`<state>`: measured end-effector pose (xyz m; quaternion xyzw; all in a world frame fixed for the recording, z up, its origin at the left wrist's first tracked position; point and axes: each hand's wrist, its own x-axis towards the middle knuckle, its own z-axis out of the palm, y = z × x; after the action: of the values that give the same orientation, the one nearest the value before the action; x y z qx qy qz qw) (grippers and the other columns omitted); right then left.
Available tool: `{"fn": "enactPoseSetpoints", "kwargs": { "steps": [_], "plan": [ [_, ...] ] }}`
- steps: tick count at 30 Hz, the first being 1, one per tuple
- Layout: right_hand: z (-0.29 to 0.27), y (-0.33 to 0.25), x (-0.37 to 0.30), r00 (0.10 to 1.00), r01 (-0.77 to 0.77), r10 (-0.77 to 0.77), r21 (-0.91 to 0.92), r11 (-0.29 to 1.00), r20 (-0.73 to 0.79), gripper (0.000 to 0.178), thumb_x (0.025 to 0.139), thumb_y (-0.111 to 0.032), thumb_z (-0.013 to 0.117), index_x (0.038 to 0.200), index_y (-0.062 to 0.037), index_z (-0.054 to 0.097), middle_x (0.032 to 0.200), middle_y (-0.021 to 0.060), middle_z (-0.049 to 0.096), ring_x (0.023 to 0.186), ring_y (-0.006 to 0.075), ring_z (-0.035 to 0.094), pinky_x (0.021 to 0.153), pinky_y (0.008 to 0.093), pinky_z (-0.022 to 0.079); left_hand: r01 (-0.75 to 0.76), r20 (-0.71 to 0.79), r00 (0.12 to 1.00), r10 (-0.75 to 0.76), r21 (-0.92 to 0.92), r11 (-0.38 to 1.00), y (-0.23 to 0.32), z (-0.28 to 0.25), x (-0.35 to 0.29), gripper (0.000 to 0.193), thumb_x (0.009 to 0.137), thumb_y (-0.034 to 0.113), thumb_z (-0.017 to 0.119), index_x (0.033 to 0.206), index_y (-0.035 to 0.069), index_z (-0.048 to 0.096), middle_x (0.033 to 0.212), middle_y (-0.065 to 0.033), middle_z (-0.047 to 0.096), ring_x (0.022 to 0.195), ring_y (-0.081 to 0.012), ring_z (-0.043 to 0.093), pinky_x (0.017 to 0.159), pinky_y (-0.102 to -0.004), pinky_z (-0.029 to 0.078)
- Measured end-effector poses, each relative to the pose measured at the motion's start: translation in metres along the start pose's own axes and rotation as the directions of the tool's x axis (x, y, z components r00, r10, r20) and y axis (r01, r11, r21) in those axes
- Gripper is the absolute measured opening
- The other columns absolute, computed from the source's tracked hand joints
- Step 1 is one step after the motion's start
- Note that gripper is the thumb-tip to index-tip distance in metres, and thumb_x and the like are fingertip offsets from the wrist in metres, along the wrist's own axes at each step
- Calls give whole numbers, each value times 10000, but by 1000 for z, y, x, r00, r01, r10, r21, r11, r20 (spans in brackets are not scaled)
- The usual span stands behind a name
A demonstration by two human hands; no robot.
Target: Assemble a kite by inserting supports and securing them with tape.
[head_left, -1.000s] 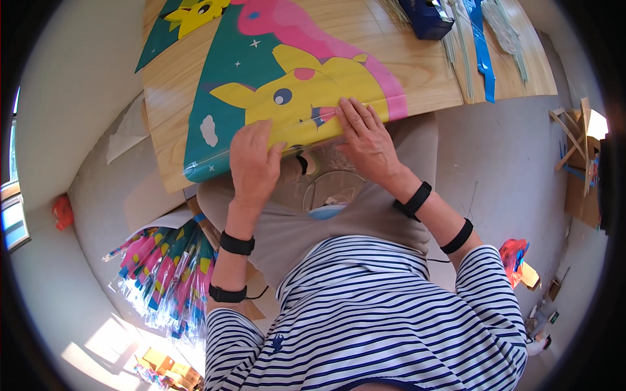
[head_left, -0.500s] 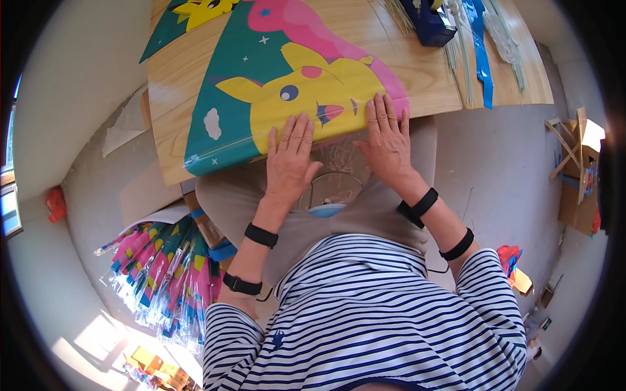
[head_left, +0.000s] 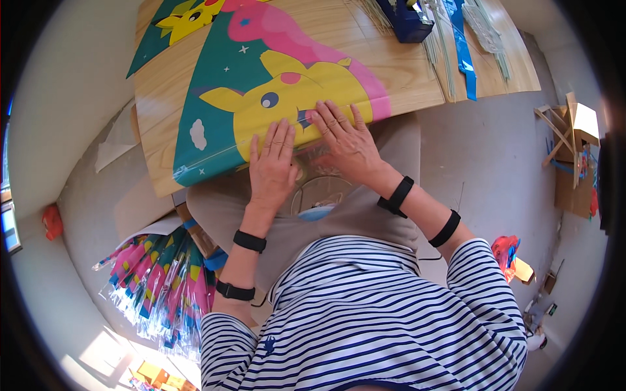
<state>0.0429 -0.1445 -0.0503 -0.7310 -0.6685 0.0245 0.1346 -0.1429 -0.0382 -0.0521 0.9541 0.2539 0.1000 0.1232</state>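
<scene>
A printed plastic sheet (head_left: 212, 133), teal, pink and yellow with a cartoon face, lies on the wooden table, its lower edge along the table's near edge. My left hand (head_left: 270, 163) rests flat on that edge, fingers stretched forward onto the yellow part. To its right, my right hand (head_left: 349, 143) lies on the same edge with fingers spread, over the printed mouth. Neither hand grips anything. A narrow crease or strip runs along the sheet's near edge, partly hidden under the fingers.
Another printed sheet (head_left: 189, 23) lies at the table's far left. At the far right stand a dark blue tape dispenser (head_left: 409, 23), thin sticks (head_left: 447, 62) and a blue strip (head_left: 464, 58). Plastic-wrapped printed items (head_left: 160, 280) are piled low on my left.
My right hand has slid left along the sheet's edge, from the pink border toward the mouth, closer to my left hand. The whole view has shifted slightly.
</scene>
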Motion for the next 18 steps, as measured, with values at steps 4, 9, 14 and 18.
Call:
{"fn": "enactPoseSetpoints", "kwargs": {
  "steps": [4,9,14,18],
  "plan": [
    [-14,34,-18,993,-111,114,-87,990,36,962,737,-432,775,1505,-48,341,1592,112,304,1489,255,249,1210,508,136,-7,-5,1000,7,-1,1000,-2,0,-1,853,687,128,758,1471,76,424,1555,-87,380,1447,-255,334,1182,-490,216],
    [-20,60,-28,967,-251,243,-138,958,-69,897,830,-460,705,1516,-35,315,1594,134,293,1493,309,224,1200,523,148,-3,-16,1000,3,-37,999,-4,-5,-5,856,699,164,772,1471,68,417,1564,-87,361,1453,-256,320,1175,-532,209],
    [-15,4,9,1000,-9,9,-39,999,-1,816,908,-461,612,1521,-22,301,1600,152,273,1493,326,218,1193,524,163,-4,-51,999,1,-52,999,-7,-12,-12,883,730,294,781,1486,61,390,1569,-96,346,1464,-265,296,1179,-574,173],
    [7,-4,23,998,9,-8,-11,1000,62,832,894,-421,635,1536,-37,273,1618,143,234,1502,313,196,1198,517,155,72,-80,993,-81,-109,991,-36,-21,-39,932,716,344,794,1493,48,373,1576,-101,329,1473,-263,275,1194,-563,144]
  ]
}}
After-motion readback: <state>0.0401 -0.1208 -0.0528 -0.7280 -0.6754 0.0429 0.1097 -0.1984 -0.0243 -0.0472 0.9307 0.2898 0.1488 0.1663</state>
